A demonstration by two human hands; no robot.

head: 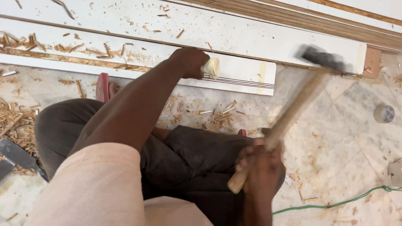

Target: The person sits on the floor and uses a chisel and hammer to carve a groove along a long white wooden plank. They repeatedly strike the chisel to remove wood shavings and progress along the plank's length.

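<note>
Left hand: left hand point(190, 62) is clenched around a pale chisel handle point(211, 68), whose butt end pokes out past the knuckles; the blade itself is hidden under the fist, so where its edge meets the wood cannot be told.
Right hand: right hand point(260, 167) grasps a hammer point(293, 109) low on its wooden shaft, near the butt (a low grip gives a longer swing); the dark head point(322, 57) is blurred, raised over the far boards.
Workpiece: white laminated board point(234, 77) lies flat on the floor, and the chisel sits near its right end, close to the front edge, beside thin dark lines running along that edge.
Other boards: more white panels point(234, 33) with brown edges lie parallel behind it, toward the far side of the floor.
Floor: marble floor point(343, 138) carries wood chips point(16, 121) heaped at the left edge and scattered in front of the board, likely cut waste.
Odds: green cable point(335, 204) snakes along the right front corner; small round roll point(384, 113) sits near the right edge.
Posture: person sits low, knees apart, body close to the board, which steadies the tool arm.
</note>
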